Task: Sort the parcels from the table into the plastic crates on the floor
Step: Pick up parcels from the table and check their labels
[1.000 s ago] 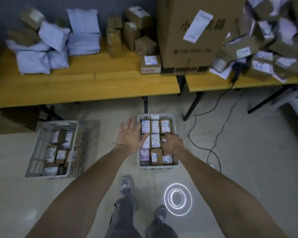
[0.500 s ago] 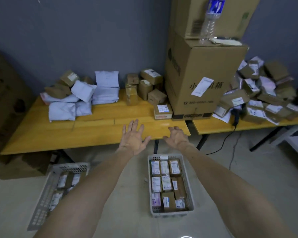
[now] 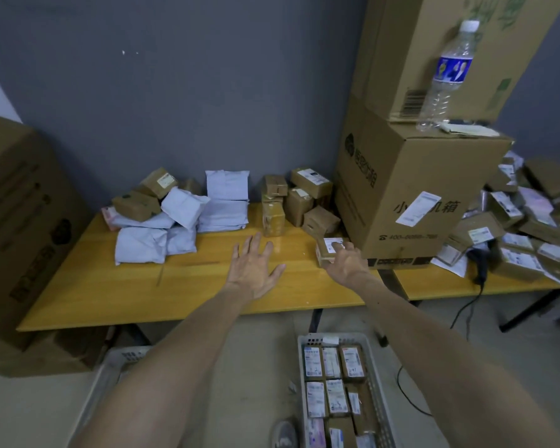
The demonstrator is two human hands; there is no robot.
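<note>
Fingers of right hand [image 3: 346, 264] curl round parcel [image 3: 324, 253]; left hand [image 3: 254, 270] spread.

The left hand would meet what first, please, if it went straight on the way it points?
Probably the stack of small brown boxes just beyond the left hand, though depth is unclear. The right hand grips a labelled box.
</note>
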